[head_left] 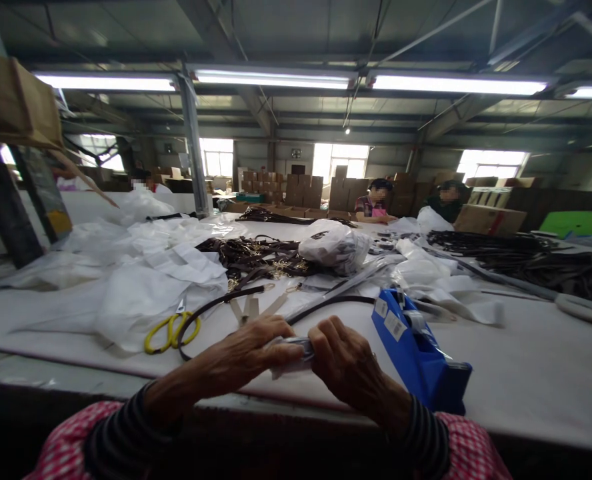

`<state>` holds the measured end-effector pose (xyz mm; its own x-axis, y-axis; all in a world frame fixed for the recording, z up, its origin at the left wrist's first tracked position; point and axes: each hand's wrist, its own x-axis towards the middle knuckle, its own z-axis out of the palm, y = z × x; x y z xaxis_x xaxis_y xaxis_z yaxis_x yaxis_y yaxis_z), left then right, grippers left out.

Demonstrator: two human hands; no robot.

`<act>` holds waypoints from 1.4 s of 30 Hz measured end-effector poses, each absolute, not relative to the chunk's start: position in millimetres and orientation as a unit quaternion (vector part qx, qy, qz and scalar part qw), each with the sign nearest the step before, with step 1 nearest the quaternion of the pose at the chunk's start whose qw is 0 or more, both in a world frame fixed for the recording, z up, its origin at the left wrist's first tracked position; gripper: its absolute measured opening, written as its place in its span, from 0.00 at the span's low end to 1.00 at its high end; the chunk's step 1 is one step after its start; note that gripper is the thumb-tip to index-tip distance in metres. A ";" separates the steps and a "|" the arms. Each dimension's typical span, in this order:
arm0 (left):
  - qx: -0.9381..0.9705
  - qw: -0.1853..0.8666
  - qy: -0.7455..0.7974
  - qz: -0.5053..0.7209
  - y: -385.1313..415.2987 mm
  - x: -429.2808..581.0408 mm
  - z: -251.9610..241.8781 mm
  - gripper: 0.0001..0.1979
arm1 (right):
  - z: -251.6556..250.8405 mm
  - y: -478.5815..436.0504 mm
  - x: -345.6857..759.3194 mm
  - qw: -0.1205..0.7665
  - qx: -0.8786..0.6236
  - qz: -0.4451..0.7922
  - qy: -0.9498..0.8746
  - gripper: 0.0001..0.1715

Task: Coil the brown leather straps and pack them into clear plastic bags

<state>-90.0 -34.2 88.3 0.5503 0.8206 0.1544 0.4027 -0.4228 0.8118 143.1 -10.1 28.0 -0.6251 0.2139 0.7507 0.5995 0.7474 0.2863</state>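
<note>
Both my hands meet over the near edge of the white table, closed on one small item in clear plastic wrap [292, 357]. My left hand [253, 350] grips its left side, thumb along the top. Curled fingers of my right hand [343, 363] hold the right end. What lies inside the wrap is blurred and partly hidden by the fingers. A dark strap [216, 300] with a metal clasp curves across the table just beyond. Left of my left hand lie yellow-handled scissors [169, 333]. A blue tape dispenser [416, 353] stands right of my right hand.
Crumpled white plastic sheets [151, 280] spread over the table's left. Brown straps with gold clasps [261, 257] are heaped in the middle beside a filled clear bag [333, 247]. Dark straps [536, 260] pile up at right. Two people [373, 203] sit across, before stacked cartons [303, 190].
</note>
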 end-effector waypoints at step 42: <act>0.921 0.066 0.321 0.209 16.0 -68.9 4.1 0.08 | 17.6 9.8 169.0 0.117 -0.362 0.007 -0.925 0.13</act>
